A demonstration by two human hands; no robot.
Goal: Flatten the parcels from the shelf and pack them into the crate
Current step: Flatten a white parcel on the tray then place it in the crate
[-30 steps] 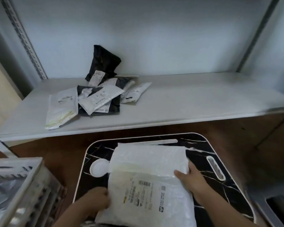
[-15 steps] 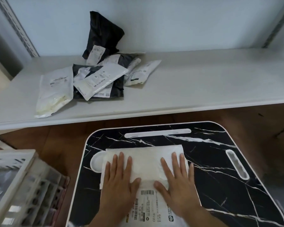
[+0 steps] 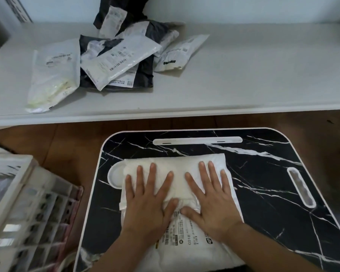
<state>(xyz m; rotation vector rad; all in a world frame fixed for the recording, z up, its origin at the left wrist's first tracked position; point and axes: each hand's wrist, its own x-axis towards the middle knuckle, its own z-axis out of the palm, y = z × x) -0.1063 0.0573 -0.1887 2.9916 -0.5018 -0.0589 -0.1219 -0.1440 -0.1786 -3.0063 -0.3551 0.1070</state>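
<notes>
A white parcel [image 3: 180, 169] with a printed label lies on the black marble-patterned tray table [image 3: 267, 185]. My left hand [image 3: 147, 199] and my right hand [image 3: 210, 197] lie flat on top of it, side by side, fingers spread, pressing down; the thumbs nearly touch. On the white shelf [image 3: 253, 75] behind lies a pile of several white and black parcels [image 3: 114, 57], with one long white parcel [image 3: 53, 75] at its left. The pale slatted crate [image 3: 18, 213] stands at the lower left, beside the table.
A second white parcel [image 3: 180, 54] lies at the right of the pile. The table has a round recess [image 3: 115, 177] at the left, a long slot [image 3: 196, 140] at the back and a handle slot [image 3: 301, 187] at the right. Brown floor [image 3: 67, 142] shows below the shelf.
One second ago both hands held the parcel by its sides. Now they lie flat on it, and its far half looks pressed flatter. The view has tilted further down.
</notes>
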